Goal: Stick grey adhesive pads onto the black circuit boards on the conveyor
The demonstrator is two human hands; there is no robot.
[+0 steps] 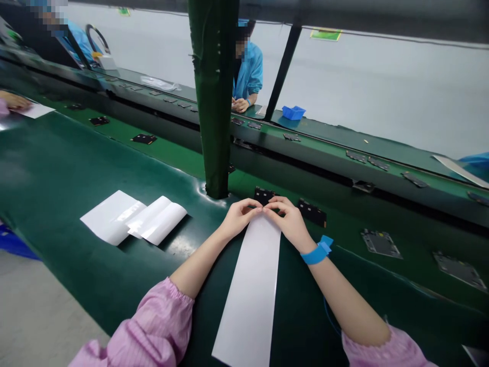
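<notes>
A long white strip of paper or film [250,295] lies lengthwise on the green mat, its far end narrowing between my hands. My left hand [240,216] pinches that far end with thumb and fingertips. Meeting it there, my right hand [286,219] also pinches the end, its wrist wearing a blue wrist strap [318,251]. The fingertips of both hands touch or nearly touch, and what exactly lies between them is too small to see. Just beyond the fingers sits a black circuit board [264,194], partly hidden by them.
Curled glossy white sheets [160,221] lie on the green mat [76,168] to the left. A green post [216,102] stands ahead. More boards [311,211] lie along the line. Across it works a person in blue [250,71], near a blue bin [293,112]; another hand [15,101] is far left.
</notes>
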